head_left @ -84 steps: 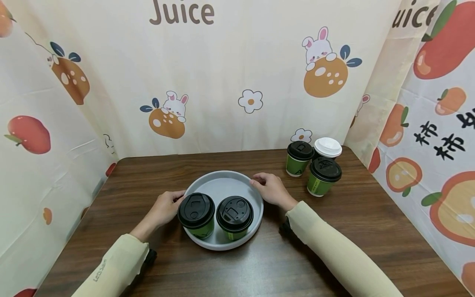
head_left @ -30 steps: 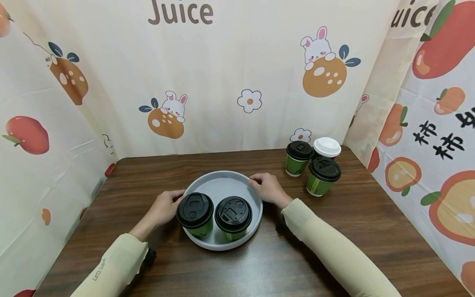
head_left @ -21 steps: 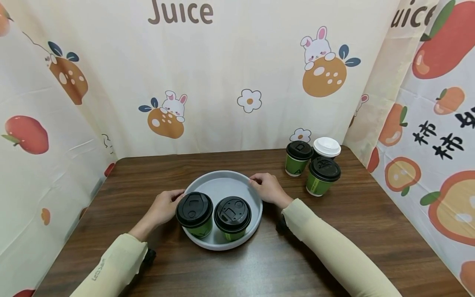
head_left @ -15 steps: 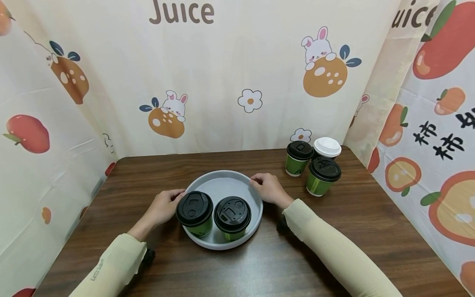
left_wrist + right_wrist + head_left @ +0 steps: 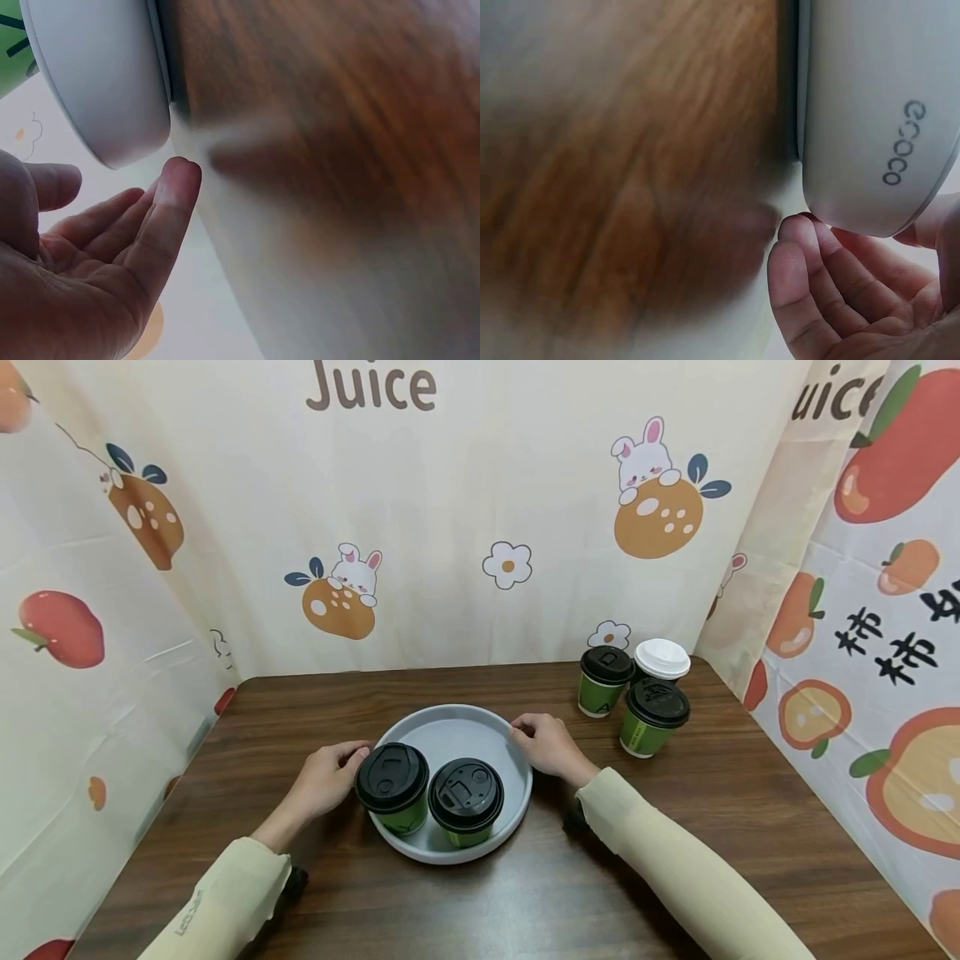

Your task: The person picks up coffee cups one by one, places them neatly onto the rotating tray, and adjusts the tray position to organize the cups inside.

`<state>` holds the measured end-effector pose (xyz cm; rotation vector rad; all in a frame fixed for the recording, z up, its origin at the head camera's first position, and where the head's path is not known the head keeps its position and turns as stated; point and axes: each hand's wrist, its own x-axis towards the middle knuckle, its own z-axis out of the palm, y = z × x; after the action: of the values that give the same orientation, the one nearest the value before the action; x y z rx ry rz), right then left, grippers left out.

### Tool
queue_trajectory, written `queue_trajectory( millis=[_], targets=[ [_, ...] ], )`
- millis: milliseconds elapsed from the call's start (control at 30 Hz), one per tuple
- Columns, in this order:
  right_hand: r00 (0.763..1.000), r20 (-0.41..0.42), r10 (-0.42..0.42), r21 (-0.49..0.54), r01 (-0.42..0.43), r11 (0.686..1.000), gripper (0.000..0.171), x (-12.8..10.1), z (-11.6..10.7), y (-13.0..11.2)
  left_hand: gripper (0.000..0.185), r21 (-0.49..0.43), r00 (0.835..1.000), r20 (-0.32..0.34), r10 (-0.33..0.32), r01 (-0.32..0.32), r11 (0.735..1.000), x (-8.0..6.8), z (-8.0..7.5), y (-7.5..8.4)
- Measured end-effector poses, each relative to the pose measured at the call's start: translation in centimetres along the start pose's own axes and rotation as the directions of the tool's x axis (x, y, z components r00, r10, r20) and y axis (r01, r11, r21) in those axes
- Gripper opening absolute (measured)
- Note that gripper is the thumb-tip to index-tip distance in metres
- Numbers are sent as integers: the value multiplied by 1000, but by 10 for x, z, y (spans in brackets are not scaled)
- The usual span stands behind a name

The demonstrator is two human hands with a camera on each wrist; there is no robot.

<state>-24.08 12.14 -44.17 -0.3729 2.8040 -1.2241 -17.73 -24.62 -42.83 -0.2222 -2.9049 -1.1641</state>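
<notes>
A round pale grey tray (image 5: 480,735) lies on the wooden table. Two green paper cups with black lids stand in its near half: the left cup (image 5: 392,781) close to the rim, the right cup (image 5: 467,797) beside it. My left hand (image 5: 324,781) is at the tray's left side; in the left wrist view its fingers (image 5: 176,184) and thumb are spread, a little apart from the tray's wall. At the upper right rim, my right hand (image 5: 551,747) holds the tray, with curled fingers (image 5: 799,232) against the lower outer edge and the thumb at the rim.
At the back right stand three more cups: a green cup with a black lid (image 5: 600,685), another green cup (image 5: 651,718) in front, and a white-lidded cup (image 5: 662,658) behind. Fruit-and-rabbit printed curtains (image 5: 450,485) enclose the table (image 5: 450,910) on its back and sides.
My left hand has drawn back slightly from the tray. The left cup has shifted a little left and away, the right cup a little left, as if the tray turned slightly clockwise.
</notes>
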Motion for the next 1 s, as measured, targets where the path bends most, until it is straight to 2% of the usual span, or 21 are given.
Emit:
queue_trajectory(
  millis=[333,667,1000],
  targets=[
    [1000,-11,2,-11,-2,1000,21,-5,0,0,45,21,1000,-21,10,-9,1000,-6,-4,3],
    [1000,-27,-12,-26,11,1000,18,-10,-1,-1,46,29,1000,-22,2,-2,1000,-10,-7,-2],
    [1000,-19,-9,-15,9,1000,17,-15,-2,-1,44,86,998,-47,45,-41,995,-14,-8,-3]
  ],
)
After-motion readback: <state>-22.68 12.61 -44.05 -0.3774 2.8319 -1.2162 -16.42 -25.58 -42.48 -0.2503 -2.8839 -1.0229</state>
